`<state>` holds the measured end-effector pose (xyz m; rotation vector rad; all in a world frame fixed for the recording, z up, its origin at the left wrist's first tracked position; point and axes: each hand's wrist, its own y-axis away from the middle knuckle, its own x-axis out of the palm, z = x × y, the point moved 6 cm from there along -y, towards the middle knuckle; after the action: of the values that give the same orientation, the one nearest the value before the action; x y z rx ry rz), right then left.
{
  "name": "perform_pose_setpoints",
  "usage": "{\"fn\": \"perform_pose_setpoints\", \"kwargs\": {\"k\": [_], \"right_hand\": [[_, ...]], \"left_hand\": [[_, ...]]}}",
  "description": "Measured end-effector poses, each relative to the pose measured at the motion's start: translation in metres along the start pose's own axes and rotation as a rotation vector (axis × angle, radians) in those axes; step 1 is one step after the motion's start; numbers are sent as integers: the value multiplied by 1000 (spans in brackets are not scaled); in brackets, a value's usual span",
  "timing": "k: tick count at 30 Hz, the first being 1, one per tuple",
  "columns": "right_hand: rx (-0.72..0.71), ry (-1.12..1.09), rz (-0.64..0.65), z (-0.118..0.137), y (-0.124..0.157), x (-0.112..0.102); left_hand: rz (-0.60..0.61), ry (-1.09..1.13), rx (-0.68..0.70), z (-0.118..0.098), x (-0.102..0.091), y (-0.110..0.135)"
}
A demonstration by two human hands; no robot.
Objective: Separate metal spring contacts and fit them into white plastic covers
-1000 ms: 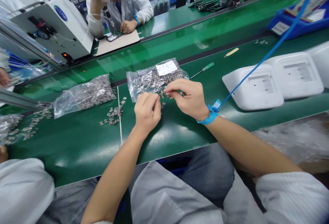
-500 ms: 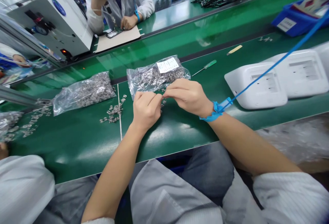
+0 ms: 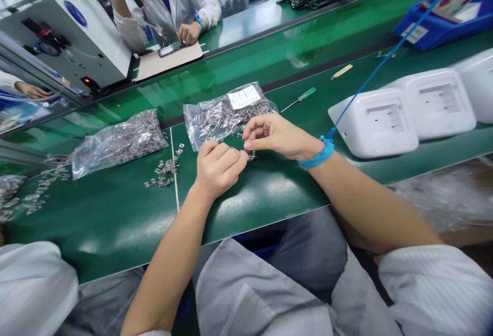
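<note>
My left hand and my right hand meet over the green table, fingertips pinched together on small metal parts just in front of a clear labelled bag full of the same parts. A blue wrist strap with a blue cord sits on my right wrist. A loose pile of metal parts lies left of my left hand. A second clear bag of parts lies further left.
White plastic housings stand in a row at right. A green-handled screwdriver lies behind them. A white machine stands back left, a blue bin back right. A person in white sits across the table; another sleeve is at my left.
Both hands have shifted slightly toward me and lower, away from the bag's edge, still pinching parts. The view has drifted a little to the right.
</note>
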<state>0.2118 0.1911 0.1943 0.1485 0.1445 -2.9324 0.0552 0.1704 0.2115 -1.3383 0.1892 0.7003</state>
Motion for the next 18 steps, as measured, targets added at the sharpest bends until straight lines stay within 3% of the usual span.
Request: {"fn": "perform_pose_setpoints", "kwargs": {"k": [3,6,12,15,18], "right_hand": [[38,50,10,-9,-3,2],[-13,269,-72,-4,-4,-8],[-97,578,-375,16,8,-72],[-5,830,-409,9,11,-97],[71,998,-390,-3,7,-105]], "left_hand": [[8,27,-21,2,0,2],[9,40,-69,4,0,2],[227,89,21,-23,28,2],[317,28,53,-35,44,3],[403,16,18,-30,48,7]]}}
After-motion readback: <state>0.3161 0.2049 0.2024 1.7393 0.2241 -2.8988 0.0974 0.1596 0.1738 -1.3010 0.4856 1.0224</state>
